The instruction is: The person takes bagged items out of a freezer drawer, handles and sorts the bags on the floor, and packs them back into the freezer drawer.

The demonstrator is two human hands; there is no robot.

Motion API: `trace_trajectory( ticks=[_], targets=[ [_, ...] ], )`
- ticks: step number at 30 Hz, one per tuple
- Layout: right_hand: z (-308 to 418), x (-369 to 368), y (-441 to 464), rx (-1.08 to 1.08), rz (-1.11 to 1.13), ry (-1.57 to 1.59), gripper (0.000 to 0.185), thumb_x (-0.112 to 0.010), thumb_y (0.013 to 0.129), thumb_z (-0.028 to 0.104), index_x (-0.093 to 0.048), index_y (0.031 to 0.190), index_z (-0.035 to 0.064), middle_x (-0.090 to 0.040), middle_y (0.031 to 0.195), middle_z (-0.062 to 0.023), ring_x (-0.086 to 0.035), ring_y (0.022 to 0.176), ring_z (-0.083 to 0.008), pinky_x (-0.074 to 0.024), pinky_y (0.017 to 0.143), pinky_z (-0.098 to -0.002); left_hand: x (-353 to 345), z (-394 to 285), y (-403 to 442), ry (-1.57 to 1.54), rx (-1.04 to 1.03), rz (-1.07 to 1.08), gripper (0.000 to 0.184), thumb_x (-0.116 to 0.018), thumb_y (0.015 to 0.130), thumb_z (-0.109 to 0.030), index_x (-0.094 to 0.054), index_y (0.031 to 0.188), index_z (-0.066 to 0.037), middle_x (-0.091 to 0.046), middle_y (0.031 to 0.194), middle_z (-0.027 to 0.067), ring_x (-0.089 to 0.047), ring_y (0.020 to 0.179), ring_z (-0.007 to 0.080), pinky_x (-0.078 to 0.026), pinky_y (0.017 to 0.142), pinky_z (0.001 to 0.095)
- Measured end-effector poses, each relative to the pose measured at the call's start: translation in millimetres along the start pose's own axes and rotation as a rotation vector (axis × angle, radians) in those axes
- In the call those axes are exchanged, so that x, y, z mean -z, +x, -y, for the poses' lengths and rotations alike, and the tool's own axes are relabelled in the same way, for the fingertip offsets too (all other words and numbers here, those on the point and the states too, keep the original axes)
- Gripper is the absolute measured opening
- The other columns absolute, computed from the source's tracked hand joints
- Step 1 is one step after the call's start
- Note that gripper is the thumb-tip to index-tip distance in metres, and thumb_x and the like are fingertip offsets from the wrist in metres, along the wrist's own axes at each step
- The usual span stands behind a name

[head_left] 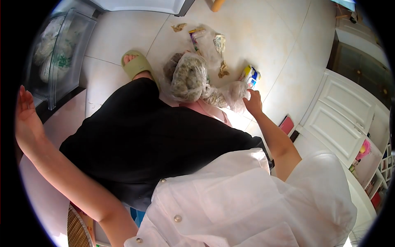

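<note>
Right grip (254,103) at the edge of a crumpled, whitish, translucent plastic bag (235,95)

Shows mottled grey-green and brown through the large clear bag (188,78), milky white in the small bag (236,94), and yellow, white and blue on the packet (251,77). Runs to plain black on the lower garment (164,136), white with silvery buttons (177,218) on the shirt (247,197), sage green on the slipper (139,66), and green print over white in the clear greyish drawer (74,61). Has pale cream with thin grey joint lines on the floor tiles (275,41), tan on the scrap (179,27), plain white on the cabinet doors (335,119), and brown stripes on the woven piece (78,228).
</note>
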State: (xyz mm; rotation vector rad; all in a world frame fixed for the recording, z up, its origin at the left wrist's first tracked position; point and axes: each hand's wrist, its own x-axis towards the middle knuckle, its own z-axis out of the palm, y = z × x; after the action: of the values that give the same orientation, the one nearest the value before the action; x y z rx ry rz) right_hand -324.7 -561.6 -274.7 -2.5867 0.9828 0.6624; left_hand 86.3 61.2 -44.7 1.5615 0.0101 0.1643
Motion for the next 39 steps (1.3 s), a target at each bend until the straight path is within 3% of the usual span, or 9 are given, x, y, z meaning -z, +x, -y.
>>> trace_trajectory(
  ticks=[5,8,14,23,27,32,35,37,39],
  targets=[
    [15.6,-8.8,-5.6,-0.108,0.044,-0.109,0.083,-0.077,0.068,0.033,-0.037,0.137,0.0073,-0.04,0.135,-0.0204,-0.045,0.12,-0.0376,-0.0422,0.097,-0.0443,-2.9,-2.7,5.3,-0.032,0.054,-0.004,0.027,-0.059,0.09,-0.017,-0.063,0.107,0.004,-0.064,0.101,0.0159,-0.059,0.101,0.0242,-0.045,0.09,0.0339],
    [31.1,-5.9,-7.9,-0.384,0.198,-0.083,0.12,-0.083,0.06,0.045,-0.013,0.145,-0.0029,-0.026,0.143,-0.0316,-0.038,0.129,-0.0414,-0.0379,0.103,-0.047,-7.6,-4.1,3.7,-0.058,0.079,0.022,0.028,-0.059,0.09,-0.019,-0.063,0.107,0.003,-0.065,0.101,0.015,-0.059,0.101,0.024,-0.044,0.091,0.0344],
    [-31.5,-63.1,18.6,-0.556,0.248,0.113,0.142,-0.087,0.053,0.046,0.007,0.14,-0.0142,-0.042,0.132,-0.035,-0.053,0.117,-0.0379,-0.048,0.093,-0.0377,-14.4,3.4,2.8,0.048,0.032,0.035,0.029,-0.056,0.092,-0.02,-0.062,0.11,0.002,-0.064,0.105,0.0147,-0.058,0.104,0.0244,-0.043,0.094,0.0354],
    [-31.0,-53.2,20.7,-0.603,0.292,0.091,0.132,-0.089,0.05,0.042,-0.008,0.136,-0.0168,-0.055,0.119,-0.0296,-0.06,0.107,-0.0351,-0.0508,0.087,-0.0341,-25.9,-1.1,-2.7,0.022,0.032,0.127,0.032,-0.052,0.094,-0.021,-0.061,0.112,0.003,-0.063,0.108,0.0162,-0.057,0.107,0.0258,-0.043,0.095,0.0348],
    [-36.0,-64.7,29.1,-0.643,0.277,0.057,0.101,-0.077,0.064,0.045,-0.025,0.138,0.0003,-0.06,0.116,-0.0233,-0.062,0.105,-0.0325,-0.0494,0.09,-0.0353,-21.3,4.6,-2.5,0.041,0.024,0.086,0.031,-0.049,0.095,-0.018,-0.061,0.111,0.005,-0.062,0.112,0.017,-0.056,0.111,0.0259,-0.044,0.096,0.035],
    [-99.9,-123.2,54.4,-0.098,0.389,-0.325,0.06,-0.066,0.069,0.054,-0.051,0.113,0.0162,-0.065,0.104,-0.0174,-0.064,0.094,-0.0322,-0.051,0.083,-0.0391,-105.3,-14.4,-45.0,-0.099,0.054,-0.217,0.037,-0.056,0.092,-0.008,-0.047,0.126,0.004,-0.058,0.12,0.0133,-0.057,0.109,0.02,-0.044,0.092,0.0311],
    [-136.4,-142.6,70.6,0.231,0.399,-0.559,0.043,-0.06,0.072,0.059,-0.067,0.099,0.0258,-0.068,0.097,-0.0138,-0.065,0.088,-0.032,-0.052,0.08,-0.0413,-113.7,-35.4,-49.7,-0.128,0.009,-0.383,0.041,-0.06,0.089,-0.009,-0.045,0.126,0.001,-0.06,0.112,0.0081,-0.058,0.098,0.0173,-0.043,0.088,0.0294],
    [-104.4,-100.7,54.2,-0.115,0.368,-0.316,0.058,-0.064,0.072,0.06,-0.07,0.092,0.006,-0.068,0.092,-0.0205,-0.065,0.087,-0.0365,-0.0515,0.08,-0.0432,-93.1,-46.2,-45.8,-0.163,-0.07,-0.53,0.038,-0.06,0.088,-0.008,-0.047,0.123,-0.001,-0.06,0.108,0.0061,-0.057,0.095,0.0151,-0.042,0.087,0.0287],
    [-118.2,-99.9,59.3,-0.058,0.383,-0.367,0.061,-0.065,0.073,0.059,-0.07,0.086,-0.0002,-0.067,0.091,-0.024,-0.065,0.09,-0.036,-0.0508,0.081,-0.0433,-81.4,-55.8,-43.0,-0.185,-0.116,-0.663,0.036,-0.061,0.088,-0.008,-0.048,0.121,-0.002,-0.06,0.106,0.0048,-0.057,0.093,0.0139,-0.042,0.085,0.0281]
  ],
)
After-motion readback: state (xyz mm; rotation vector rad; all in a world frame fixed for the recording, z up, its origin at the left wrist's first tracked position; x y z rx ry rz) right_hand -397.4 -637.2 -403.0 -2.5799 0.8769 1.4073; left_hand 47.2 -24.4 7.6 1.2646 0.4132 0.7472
